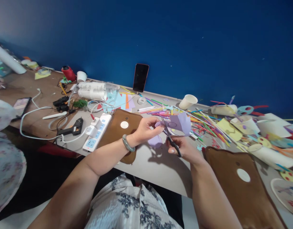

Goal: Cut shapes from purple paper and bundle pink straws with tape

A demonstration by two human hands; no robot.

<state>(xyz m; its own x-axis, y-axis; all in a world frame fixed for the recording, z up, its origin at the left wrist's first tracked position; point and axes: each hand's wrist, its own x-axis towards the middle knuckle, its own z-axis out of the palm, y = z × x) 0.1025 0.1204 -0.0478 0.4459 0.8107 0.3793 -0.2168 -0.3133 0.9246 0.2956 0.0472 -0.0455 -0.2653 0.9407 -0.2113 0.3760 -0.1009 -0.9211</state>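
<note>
My left hand (147, 129) pinches a sheet of purple paper (181, 123) near its left side. A circle is drawn on the sheet, and its right end curls upward. In my right hand (183, 149) is a pair of scissors (173, 145) with black handles. Their blades meet the purple paper just beside my left fingertips. Below my left hand, a rounded purple paper piece (155, 141) shows over the table; I cannot tell whether it lies there or hangs from the sheet.
Colored sticks (158, 112) lie behind my hands, with a paper cup (188, 101) farther back. To the left are a power strip (98, 133), a glue gun (73, 127) and a brown pad (117, 127); another brown pad (246, 187) lies right. A phone (141, 78) leans on the blue wall. Another person sits left.
</note>
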